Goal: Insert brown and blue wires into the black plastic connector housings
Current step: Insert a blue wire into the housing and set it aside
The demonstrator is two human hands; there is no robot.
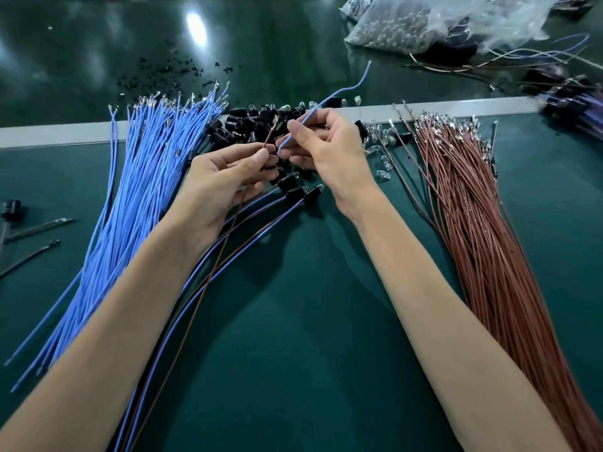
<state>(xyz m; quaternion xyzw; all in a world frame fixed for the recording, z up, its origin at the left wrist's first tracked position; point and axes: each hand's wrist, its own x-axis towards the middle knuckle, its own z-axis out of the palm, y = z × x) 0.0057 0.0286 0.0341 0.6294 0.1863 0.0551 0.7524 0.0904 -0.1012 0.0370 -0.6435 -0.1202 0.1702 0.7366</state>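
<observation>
My left hand (225,177) pinches a brown wire (268,137) near its metal tip, which points up and to the right. My right hand (326,151) pinches a blue wire (342,89) that curves up and away behind it. Both hands hover over a heap of black connector housings (248,122) at the middle of the table. A big bundle of blue wires (137,197) lies to the left and a bundle of brown wires (473,230) to the right. Three finished housings with wire pairs (293,190) lie under my hands.
Small clear bulbs (381,148) are scattered right of the housings. Clear plastic bags of parts (424,21) sit at the back right, with more wired parts (574,102) at the right edge. A grey strip (65,133) crosses the green table. Black tools (19,223) lie at the far left.
</observation>
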